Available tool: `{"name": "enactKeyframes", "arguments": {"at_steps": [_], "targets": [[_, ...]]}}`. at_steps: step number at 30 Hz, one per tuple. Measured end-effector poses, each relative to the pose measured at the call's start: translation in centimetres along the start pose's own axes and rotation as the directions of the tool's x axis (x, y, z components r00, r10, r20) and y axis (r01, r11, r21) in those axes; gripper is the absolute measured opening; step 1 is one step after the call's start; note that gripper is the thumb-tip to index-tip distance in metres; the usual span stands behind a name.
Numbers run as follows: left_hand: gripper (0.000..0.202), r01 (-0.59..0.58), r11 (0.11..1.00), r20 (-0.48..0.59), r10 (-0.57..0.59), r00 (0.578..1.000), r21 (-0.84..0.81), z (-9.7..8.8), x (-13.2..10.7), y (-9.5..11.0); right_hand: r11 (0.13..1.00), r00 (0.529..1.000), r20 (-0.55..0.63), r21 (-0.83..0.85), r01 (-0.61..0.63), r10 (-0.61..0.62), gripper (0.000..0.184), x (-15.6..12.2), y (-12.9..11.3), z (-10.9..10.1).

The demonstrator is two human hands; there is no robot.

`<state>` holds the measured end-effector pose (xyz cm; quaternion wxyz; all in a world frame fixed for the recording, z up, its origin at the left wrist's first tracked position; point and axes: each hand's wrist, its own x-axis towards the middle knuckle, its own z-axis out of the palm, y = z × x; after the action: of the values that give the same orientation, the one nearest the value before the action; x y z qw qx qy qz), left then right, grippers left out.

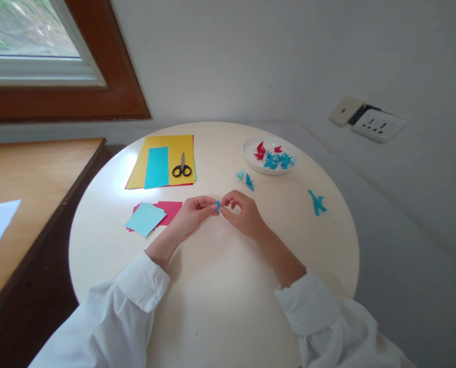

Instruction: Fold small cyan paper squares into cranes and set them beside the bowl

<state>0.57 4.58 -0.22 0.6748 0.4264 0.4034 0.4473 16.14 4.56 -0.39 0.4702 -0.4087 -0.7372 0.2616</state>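
Over the middle of the round cream table (212,306), my left hand (191,214) and my right hand (243,212) meet fingertip to fingertip. Both pinch a tiny folded piece of blue paper (217,205), most of it hidden by the fingers. Two small blue folded figures (246,179) lie just beyond my right hand. A larger blue folded figure (317,202) lies to the right. A white dish (250,153) at the back holds several red and blue folded figures.
Yellow sheets (151,153) with a blue strip (157,167) and black scissors (182,166) lie at the back left. A light blue square (145,219) rests on red paper (172,209). A wooden desk (32,174) stands left; wall sockets (379,124) are at right.
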Motion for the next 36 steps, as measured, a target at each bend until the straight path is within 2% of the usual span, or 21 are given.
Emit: {"name": "enactKeyframes", "arguments": {"at_steps": [5,13,18,29,36], "targets": [[0.03,-0.015,1.0,-0.008,0.015,1.0,0.007,0.26,-0.02,0.19,0.987,0.99,-0.027,-0.09,0.133,-0.136,0.007,-0.05,-0.03,0.01],[0.026,-0.059,0.998,-0.011,0.059,0.998,-0.037,0.26,0.04,0.2,0.951,0.951,-0.154,-0.199,0.237,-0.269,0.012,-0.12,0.25,0.35],[0.023,-0.118,0.993,-0.015,0.118,0.993,0.011,0.03,0.17,-0.2,0.94,0.942,-0.154,-0.222,0.261,-0.298,0.013,-0.15,0.2,0.43],[0.023,-0.154,0.988,-0.025,0.155,0.988,0.029,0.26,0.09,-0.4,0.912,0.923,-0.127,-0.254,0.323,-0.362,0.012,-0.28,0.26,0.63],[0.023,-0.137,0.99,-0.038,0.136,0.99,-0.02,0.58,-0.05,-0.29,0.93,0.948,-0.112,-0.255,0.263,-0.299,0.011,-0.44,0.03,0.72]]}}
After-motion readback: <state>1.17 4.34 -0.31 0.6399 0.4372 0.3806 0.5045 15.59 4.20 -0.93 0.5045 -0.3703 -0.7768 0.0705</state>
